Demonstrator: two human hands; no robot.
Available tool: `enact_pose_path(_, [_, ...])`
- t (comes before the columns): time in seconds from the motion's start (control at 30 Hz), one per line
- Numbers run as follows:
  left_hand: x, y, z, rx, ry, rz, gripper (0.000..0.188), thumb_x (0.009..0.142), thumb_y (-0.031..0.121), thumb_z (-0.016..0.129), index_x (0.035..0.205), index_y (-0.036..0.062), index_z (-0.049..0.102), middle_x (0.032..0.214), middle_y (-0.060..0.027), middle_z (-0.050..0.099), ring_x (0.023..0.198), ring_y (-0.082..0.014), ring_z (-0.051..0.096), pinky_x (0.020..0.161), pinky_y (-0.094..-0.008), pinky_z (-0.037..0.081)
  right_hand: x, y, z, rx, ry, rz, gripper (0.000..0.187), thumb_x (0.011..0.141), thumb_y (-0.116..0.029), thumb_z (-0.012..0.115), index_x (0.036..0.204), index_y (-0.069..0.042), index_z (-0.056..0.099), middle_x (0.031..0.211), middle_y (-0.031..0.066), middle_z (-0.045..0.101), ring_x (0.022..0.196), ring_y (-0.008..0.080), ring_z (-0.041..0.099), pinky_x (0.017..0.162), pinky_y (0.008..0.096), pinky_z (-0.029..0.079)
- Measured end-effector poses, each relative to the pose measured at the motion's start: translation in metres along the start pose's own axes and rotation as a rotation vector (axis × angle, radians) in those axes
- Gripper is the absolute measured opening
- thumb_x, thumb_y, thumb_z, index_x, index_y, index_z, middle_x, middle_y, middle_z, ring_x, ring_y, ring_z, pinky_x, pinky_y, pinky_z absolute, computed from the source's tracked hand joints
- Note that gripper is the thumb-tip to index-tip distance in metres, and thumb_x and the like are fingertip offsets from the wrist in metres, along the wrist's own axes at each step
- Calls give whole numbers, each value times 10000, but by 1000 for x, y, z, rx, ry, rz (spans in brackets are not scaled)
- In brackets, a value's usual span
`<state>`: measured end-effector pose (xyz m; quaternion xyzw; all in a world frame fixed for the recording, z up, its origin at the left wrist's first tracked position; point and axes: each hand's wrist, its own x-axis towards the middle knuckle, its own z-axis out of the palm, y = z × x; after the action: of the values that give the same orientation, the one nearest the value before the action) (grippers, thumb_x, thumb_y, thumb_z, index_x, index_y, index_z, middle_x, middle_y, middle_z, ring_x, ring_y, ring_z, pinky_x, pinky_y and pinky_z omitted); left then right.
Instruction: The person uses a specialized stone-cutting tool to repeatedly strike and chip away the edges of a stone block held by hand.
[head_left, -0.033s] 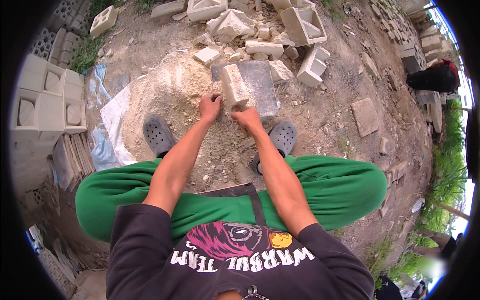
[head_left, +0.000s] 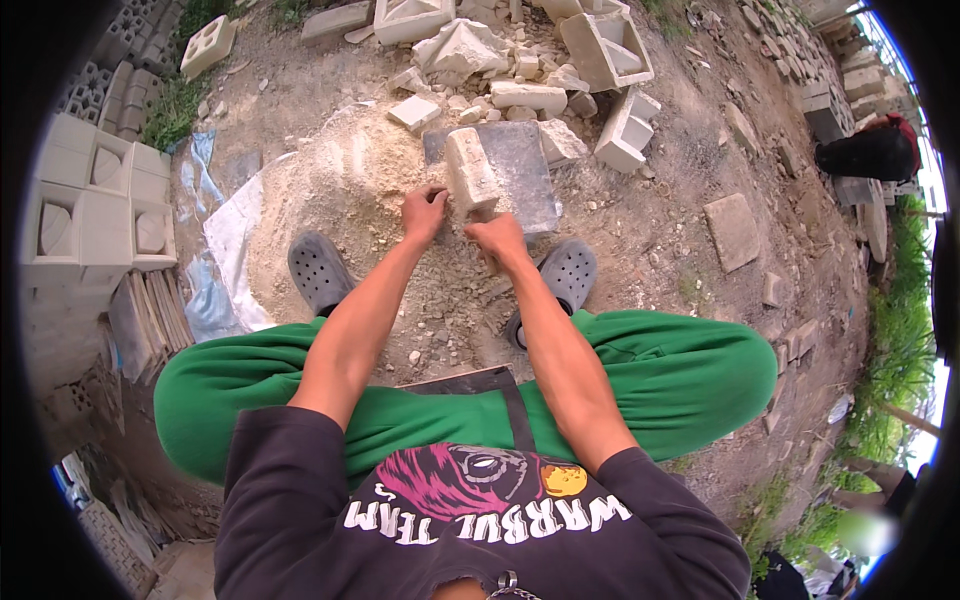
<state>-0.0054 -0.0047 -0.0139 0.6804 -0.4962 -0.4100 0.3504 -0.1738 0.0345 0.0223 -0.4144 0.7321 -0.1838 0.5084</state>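
A pale, elongated concrete chunk (head_left: 468, 165) lies on a dark flat slab (head_left: 530, 185) in front of me, its near end pointing toward my hands. Just left of that near end is my left hand (head_left: 424, 212), fingers curled together; whether anything is in them is hidden. My right hand (head_left: 497, 236) is closed in a fist right below the chunk's near end. A short brown handle-like piece (head_left: 490, 265) shows under the fist, and the rest of it is hidden. Pale crumbs and dust lie on the slab beside the chunk.
Beyond the slab lies a heap of broken concrete blocks (head_left: 530, 97). A mound of pale grit (head_left: 340, 190) spreads at left over a white sheet (head_left: 232, 240). Pale hollow blocks (head_left: 103, 222) stand stacked at far left. Another person (head_left: 870, 155) bends over at far right.
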Motion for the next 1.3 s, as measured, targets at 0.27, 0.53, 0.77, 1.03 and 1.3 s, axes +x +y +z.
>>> enact_pose_path(0.27, [15,5,-2,25,73,90,299,905,269,710,1089,39,761,1018,-144,763,909,-238,731,841,-341,545,-23,-35,-18,99,132,-321,380,701,-306,802,866,29,735,725,142,726,649,235,724,620,375,554])
enact_pose_path(0.53, [0,-3,-21,125,187,51,262,913,256,686,1070,59,757,984,-145,756,891,-255,728,824,-365,544,-26,6,15,-131,163,-73,483,694,-407,790,874,38,740,794,201,733,720,316,740,677,399,564])
enact_pose_path(0.77, [-24,-17,-19,280,177,142,205,900,203,676,1017,51,747,953,-166,723,856,-315,701,805,-415,537,-27,-15,-6,49,167,-167,355,710,-357,762,798,-14,746,702,148,718,679,286,728,660,401,549])
enact_pose_path(1.03, [-27,-15,-8,295,211,149,230,891,160,665,1078,36,714,967,-166,667,937,-345,649,852,-440,511,-32,19,0,-146,193,-69,444,680,-376,782,907,6,752,815,195,741,753,334,739,738,424,565])
enact_pose_path(1.3, [-5,16,-16,537,-9,226,232,916,147,631,1118,74,716,1001,-174,642,951,-359,638,841,-453,521,-20,26,1,81,70,96,542,649,-381,769,948,69,721,856,216,742,760,293,749,737,404,581])
